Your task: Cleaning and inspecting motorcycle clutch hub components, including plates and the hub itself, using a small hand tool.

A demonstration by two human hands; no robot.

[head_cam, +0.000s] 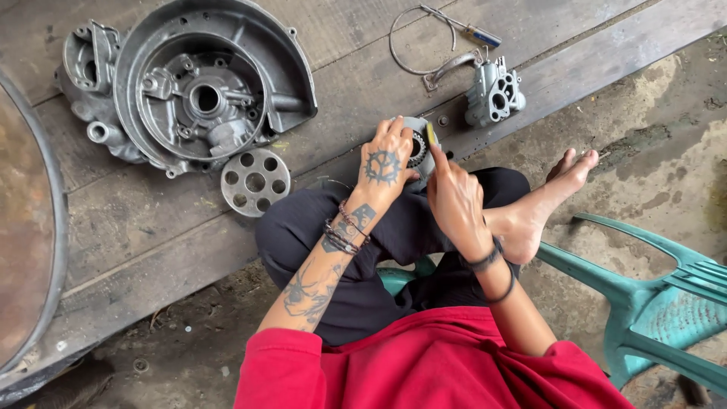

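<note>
Left hand (385, 160) cups round metal part (419, 144); right hand (453, 198) works it.

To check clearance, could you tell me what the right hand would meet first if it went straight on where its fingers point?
Probably the round grey metal part that the right hand already touches; depth is unclear.

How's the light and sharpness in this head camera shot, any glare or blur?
Head view: soft, even daylight with faint shadows; the grey cast-metal engine casing is sharp with mild sheen, no harsh glare; the left hand and right hand look crisp; edges bend slightly, wide-angle.
</note>
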